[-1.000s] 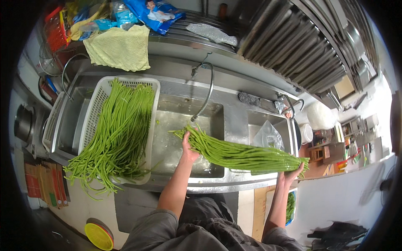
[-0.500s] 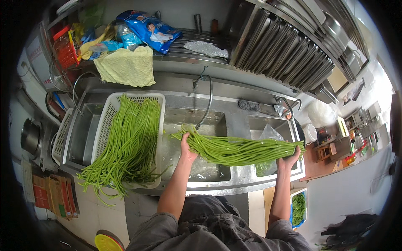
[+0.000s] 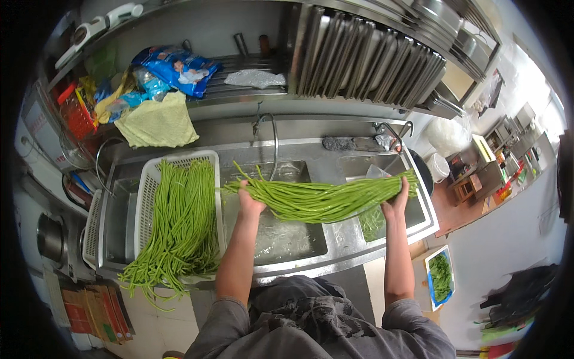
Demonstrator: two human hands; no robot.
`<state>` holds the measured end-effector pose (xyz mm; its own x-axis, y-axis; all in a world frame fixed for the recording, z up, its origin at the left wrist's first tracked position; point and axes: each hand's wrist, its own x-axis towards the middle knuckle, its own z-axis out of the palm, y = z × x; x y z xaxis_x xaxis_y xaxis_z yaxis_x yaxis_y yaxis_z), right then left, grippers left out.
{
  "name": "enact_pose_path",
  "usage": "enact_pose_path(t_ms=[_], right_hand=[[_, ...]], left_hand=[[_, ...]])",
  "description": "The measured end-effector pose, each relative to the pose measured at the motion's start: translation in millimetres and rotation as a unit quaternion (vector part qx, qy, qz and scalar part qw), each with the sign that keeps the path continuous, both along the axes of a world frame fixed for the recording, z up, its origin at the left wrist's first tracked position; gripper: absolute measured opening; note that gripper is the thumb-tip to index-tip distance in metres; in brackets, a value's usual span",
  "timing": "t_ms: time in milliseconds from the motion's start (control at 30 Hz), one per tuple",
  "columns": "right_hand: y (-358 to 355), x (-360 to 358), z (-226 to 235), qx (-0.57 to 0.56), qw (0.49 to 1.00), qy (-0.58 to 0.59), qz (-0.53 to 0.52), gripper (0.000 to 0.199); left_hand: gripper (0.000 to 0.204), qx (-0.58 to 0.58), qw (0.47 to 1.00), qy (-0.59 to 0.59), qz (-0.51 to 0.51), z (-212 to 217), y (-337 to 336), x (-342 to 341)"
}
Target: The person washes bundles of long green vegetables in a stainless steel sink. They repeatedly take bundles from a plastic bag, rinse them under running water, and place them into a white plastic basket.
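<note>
Head view: you have both hands closed on one bundle of long green beans (image 3: 323, 202). Your left hand (image 3: 250, 203) grips the bundle near its left end; your right hand (image 3: 395, 205) grips it near its right end. The bundle is raised, roughly level, and spans from above the middle basin (image 3: 287, 246) to above the right basin (image 3: 412, 220).

Progress, done portion: a large pile of beans (image 3: 186, 218) lies in the white basket (image 3: 147, 194) at your left, lengthwise, with its near ends hanging over the front rim. Judge this portion as already placed.

Progress, open portion: the bundle in your hands is not yet set down and is well apart from the basket. Water appears to stand in the middle basin, below the tap (image 3: 276, 143); whether the beans are rinsed cannot be told. Green pieces (image 3: 372, 224) lie in the right basin; their state is unclear.
</note>
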<state>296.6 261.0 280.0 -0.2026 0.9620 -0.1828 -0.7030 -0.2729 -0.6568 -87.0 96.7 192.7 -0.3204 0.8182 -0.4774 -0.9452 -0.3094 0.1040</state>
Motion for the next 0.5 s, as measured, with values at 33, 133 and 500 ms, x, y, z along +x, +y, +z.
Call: enact_pose_path(t_ms=[33,133,500], right_hand=[[2.8,-8.1,-1.0,-0.039,0.999,0.025,0.017,0.048],[-20.6,-32.9,21.5,0.012,0.996,0.092,0.021,0.048],[6.7,-27.6,29.7,0.0,0.989,0.037,0.144,0.042]], left_hand=[[0.033,-0.016,1.0,0.0,-0.008,2.7,-0.1,-10.7],[0.031,0.007,0.999,0.036,0.016,11.5,3.1,-25.1],[0.04,-0.033,0.994,0.07,0.071,29.7,-12.4,-43.7]])
